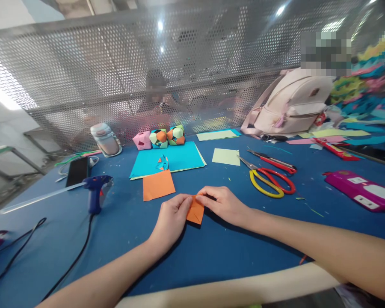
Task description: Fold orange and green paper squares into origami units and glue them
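Note:
A small folded piece of orange paper (195, 213) is held between both hands, low over the blue table (167, 261). My left hand (173, 214) pinches its left edge with thumb and fingers. On the upper right side, my right hand (223, 203) grips it, thumb against the paper. Just beyond the left hand lies a flat orange square sheet (158, 185), its top edge by a blue sheet (182, 156). Small blue and orange folded pieces (162, 163) rest on that blue sheet.
Scissors (269, 182) and a red cutter (276, 163) lie to the right, near a pale green sheet (226, 156). A blue glue gun (97, 192) with its cable stands left. Paper balls (167, 137), a bottle (105, 139) and a backpack (295, 107) line the perforated metal screen (122, 72).

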{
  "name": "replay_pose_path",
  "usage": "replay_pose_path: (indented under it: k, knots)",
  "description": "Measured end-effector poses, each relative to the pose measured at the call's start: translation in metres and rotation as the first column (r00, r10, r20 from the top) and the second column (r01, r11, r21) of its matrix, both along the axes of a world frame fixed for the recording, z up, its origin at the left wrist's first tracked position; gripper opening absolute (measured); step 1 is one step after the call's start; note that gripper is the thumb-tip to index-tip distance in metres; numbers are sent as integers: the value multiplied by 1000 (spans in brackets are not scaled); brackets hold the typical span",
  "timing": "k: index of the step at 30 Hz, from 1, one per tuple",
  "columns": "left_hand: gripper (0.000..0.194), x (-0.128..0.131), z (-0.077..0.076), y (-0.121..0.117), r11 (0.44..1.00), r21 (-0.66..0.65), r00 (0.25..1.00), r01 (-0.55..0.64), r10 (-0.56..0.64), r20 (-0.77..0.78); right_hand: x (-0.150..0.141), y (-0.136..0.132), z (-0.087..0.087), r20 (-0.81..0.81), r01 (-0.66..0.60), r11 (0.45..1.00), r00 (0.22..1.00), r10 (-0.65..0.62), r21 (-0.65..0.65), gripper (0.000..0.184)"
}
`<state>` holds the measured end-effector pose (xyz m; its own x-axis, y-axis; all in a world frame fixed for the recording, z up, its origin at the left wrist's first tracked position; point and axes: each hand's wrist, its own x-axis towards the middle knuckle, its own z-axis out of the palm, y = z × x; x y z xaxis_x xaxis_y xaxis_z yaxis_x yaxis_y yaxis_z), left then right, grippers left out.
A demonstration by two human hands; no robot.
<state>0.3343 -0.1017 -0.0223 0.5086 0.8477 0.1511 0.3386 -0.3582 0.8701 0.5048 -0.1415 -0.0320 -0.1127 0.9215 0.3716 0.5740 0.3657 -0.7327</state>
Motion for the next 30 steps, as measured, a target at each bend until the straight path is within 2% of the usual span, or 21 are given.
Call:
replay_pose_path:
  k: [8,16,19,21,23,24,25,27,30]
  knots:
    - [26,1,2,0,999,35,1000,2,-2,-4,0,-3,1,34,-22,992,999,19,120,29]
    - [22,-3,0,-1,994,106,996,33,-25,-81,-1,-3,-3,46,-17,992,999,12,124,29]
    - [23,-2,-2,2,993,115,996,8,2,-85,2,-2,3,87,-41,995,996,33,90,32]
    - [25,-1,-3,9,989,141,996,-31,42,-80,11,4,12,198,-27,998,980,14,64,35]
    - [27,-1,-4,19,982,173,992,-72,88,-85,26,18,21,410,81,994,906,-104,72,36]
    - [28,-1,-5,24,980,180,990,-90,107,-90,37,27,25,574,178,980,795,-197,90,35]
    - [28,-1,-6,28,979,176,988,-106,123,-91,49,37,27,628,237,967,739,-244,97,31]
    - [30,0,-8,35,981,141,985,-135,148,-88,74,59,29,696,311,946,659,-285,93,27]
    - [36,0,-13,40,985,65,986,-159,161,-30,110,87,24,788,372,928,567,-238,13,24]
